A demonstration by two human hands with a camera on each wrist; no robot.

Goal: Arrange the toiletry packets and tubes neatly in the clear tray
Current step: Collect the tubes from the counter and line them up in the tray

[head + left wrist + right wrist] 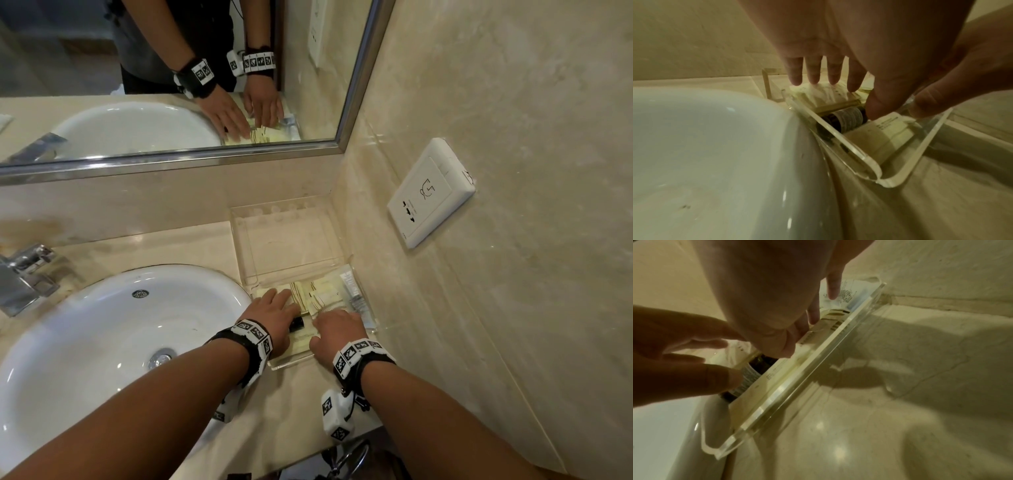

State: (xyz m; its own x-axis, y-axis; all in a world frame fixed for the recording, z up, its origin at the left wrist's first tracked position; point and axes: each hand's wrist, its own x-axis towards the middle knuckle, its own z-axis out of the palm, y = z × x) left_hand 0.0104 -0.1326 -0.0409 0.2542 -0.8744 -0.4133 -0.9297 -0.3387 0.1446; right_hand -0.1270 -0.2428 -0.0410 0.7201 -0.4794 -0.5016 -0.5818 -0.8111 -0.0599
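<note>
The left hand [274, 313] lays straight fingers [813, 71] flat on the cream packets [308, 298]; the right hand [337, 330] rests likewise, fingers extended, grasping nothing. Packets, a dark bottle [297, 323] and a tube [352, 291] lie inside the clear tray [291, 363]. The tray sits on the tabletop [301, 404], beside the white sink [102, 342].

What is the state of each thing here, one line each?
Tray: on counter, filled near end.
Packets: lying flat in tray.
Dark bottle: lying on its side in tray.
Left hand: fingers straight, on packets.
Right hand: flat over tray contents.
Sink: empty, dry.
</note>
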